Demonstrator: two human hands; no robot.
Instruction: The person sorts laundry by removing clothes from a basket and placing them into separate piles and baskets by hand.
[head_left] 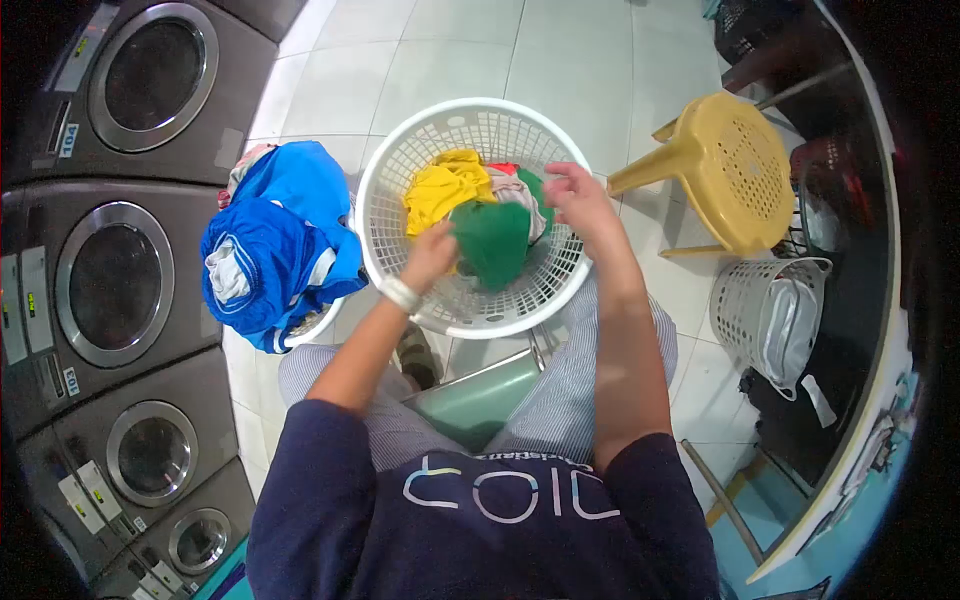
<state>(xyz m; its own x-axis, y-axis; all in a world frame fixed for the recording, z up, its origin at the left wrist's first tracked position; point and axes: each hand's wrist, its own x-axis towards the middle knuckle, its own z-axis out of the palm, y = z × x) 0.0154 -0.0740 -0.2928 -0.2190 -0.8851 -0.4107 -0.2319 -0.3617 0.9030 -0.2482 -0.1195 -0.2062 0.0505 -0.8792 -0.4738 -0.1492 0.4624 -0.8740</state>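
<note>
White laundry basket (463, 328) and the two hands, seen from above. The round, perforated basket stands in front of the seated person, beyond the knees. The green cloth (497, 246) lies between the hands, over the middle of the basket; its left edge meets the left hand (430, 256), and its body lies to the left of and nearer the person than the right hand (578, 203). The left hand, with a pale band (401, 295) at the wrist, reaches over the near left part of the basket, its fingers drawn together on the cloth's edge. The right hand is above the right side of the rim, fingers parted and apart from the green cloth; it holds nothing visible.

Within the basket, a yellow garment (447, 190) lies against the green cloth on the far left, with a pale grey garment (512, 194) on the far right and a small red piece (503, 168) beyond. Just left of the basket, blue garments (285, 240) are heaped over a second basket (318, 328), mostly hidden. Front-loading machines (115, 283) line the left; a yellow plastic stool (745, 165) stands to the right.
</note>
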